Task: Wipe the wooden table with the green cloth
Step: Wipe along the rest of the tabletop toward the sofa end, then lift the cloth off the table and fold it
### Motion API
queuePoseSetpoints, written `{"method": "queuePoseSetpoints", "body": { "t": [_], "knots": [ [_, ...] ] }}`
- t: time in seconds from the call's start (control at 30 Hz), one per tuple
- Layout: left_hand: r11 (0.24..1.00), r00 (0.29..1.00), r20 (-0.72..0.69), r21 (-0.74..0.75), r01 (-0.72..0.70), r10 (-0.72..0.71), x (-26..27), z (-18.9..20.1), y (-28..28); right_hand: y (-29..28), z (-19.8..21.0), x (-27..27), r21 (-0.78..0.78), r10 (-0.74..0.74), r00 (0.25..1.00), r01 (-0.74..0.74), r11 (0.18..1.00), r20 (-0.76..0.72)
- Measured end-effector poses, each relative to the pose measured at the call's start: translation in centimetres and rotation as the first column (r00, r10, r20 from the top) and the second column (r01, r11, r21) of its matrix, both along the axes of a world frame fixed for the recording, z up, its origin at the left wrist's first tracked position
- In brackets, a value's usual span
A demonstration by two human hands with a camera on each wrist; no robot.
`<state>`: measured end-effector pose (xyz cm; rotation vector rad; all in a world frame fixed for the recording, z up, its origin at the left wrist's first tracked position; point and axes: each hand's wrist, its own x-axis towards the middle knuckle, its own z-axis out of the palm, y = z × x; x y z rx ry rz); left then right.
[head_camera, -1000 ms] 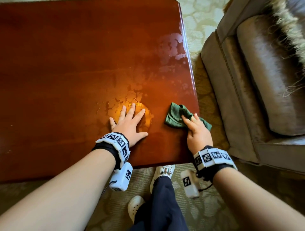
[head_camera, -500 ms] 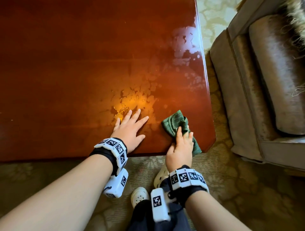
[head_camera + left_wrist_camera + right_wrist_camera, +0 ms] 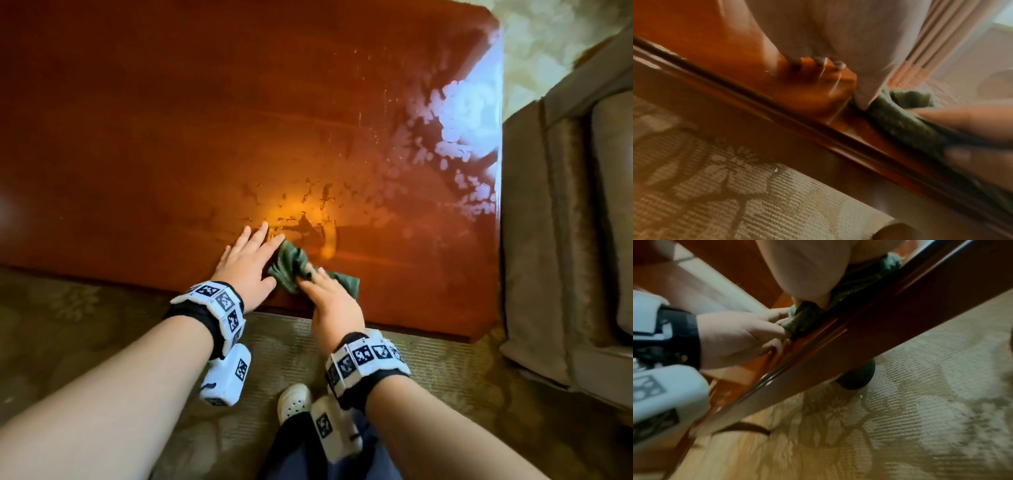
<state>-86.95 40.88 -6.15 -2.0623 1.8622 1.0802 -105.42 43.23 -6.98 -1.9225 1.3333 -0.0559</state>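
The glossy red-brown wooden table (image 3: 171, 137) fills the head view. A bunched green cloth (image 3: 291, 263) lies near its front edge, on wet streaks. My right hand (image 3: 318, 284) lies over the cloth's right part and holds it down against the wood, thumb dug into the fabric (image 3: 805, 316). My left hand (image 3: 260, 253) rests flat on the table just left of it, fingers straight and spread. Its thumb (image 3: 865, 100) and forefinger touch the cloth's (image 3: 900, 116) left end. The part of the cloth under my right palm is hidden.
A brown armchair (image 3: 565, 222) stands close to the table's right edge. Patterned carpet (image 3: 85, 325) lies below the table's front edge (image 3: 394, 325), with my white shoe (image 3: 294, 402) on it. Droplets and glare (image 3: 455, 113) mark the tabletop's right side.
My right hand has slid the cloth leftward along the front of the table, from near the right corner to against my left hand. The left hand has stayed flat on the wood.
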Motion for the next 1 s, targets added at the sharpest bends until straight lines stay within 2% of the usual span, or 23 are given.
{"method": "queuePoseSetpoints", "body": {
  "t": [0.07,0.17,0.23,0.3,0.43,0.5,0.53,0.63,0.7,0.77,0.87,0.93,1.0],
  "knots": [
    [0.999,0.997,-0.054,0.017,-0.045,0.046,1.5,0.5,0.8,0.3,0.5,-0.4,0.06,0.175,0.985,-0.174,0.983,-0.003],
    [0.999,0.995,-0.099,0.049,-0.008,0.012,2.6,1.4,2.0,0.1,1.2,-2.4,0.139,0.308,0.951,-0.307,0.942,0.014],
    [0.998,0.991,-0.122,0.043,-0.042,0.047,2.6,1.8,2.5,-0.2,1.5,-4.2,0.204,0.467,0.884,-0.453,0.868,-0.022],
    [0.995,0.985,-0.143,0.02,-0.093,0.095,2.1,2.2,2.6,-0.8,1.9,-5.6,0.261,0.538,0.843,-0.517,0.815,-0.009],
    [0.984,0.952,-0.256,-0.018,-0.177,0.166,0.2,3.3,1.7,-3.1,2.8,-6.3,0.291,0.307,0.946,-0.324,0.9,0.103],
    [0.96,0.895,-0.365,-0.014,-0.278,0.254,-0.6,4.2,1.1,-5.3,4.4,-5.4,0.321,0.174,0.979,-0.199,0.926,0.105],
    [0.94,0.844,-0.44,0.002,-0.342,0.308,-0.8,4.7,0.6,-6.5,5.4,-4.7,0.34,0.111,0.988,-0.142,0.93,0.109],
    [0.878,0.666,-0.622,0.075,-0.472,0.411,-1.2,6.6,-0.9,-10.5,7.7,-2.9,0.5,-0.112,0.98,0.016,0.866,0.163],
    [0.865,0.611,-0.672,0.088,-0.495,0.418,-0.7,8.0,-2.3,-13.1,9.3,-1.8,0.626,-0.195,0.961,0.03,0.779,0.197],
    [0.86,0.599,-0.683,0.084,-0.503,0.418,0.1,9.2,-3.9,-15.5,10.7,-1.0,0.674,-0.19,0.957,-0.009,0.739,0.221],
    [0.851,0.647,-0.628,0.046,-0.523,0.432,2.0,10.7,-6.8,-19.3,12.7,0.5,0.703,-0.149,0.956,-0.076,0.708,0.253],
    [0.837,0.58,-0.664,0.129,-0.532,0.471,3.0,11.8,-8.4,-21.3,13.8,1.6,0.671,-0.037,0.968,-0.144,0.728,0.249],
    [0.809,0.445,-0.724,0.268,-0.523,0.528,3.9,12.8,-9.7,-23.0,15.2,3.1,0.633,0.107,0.959,-0.254,0.732,0.261]
  ]
}}
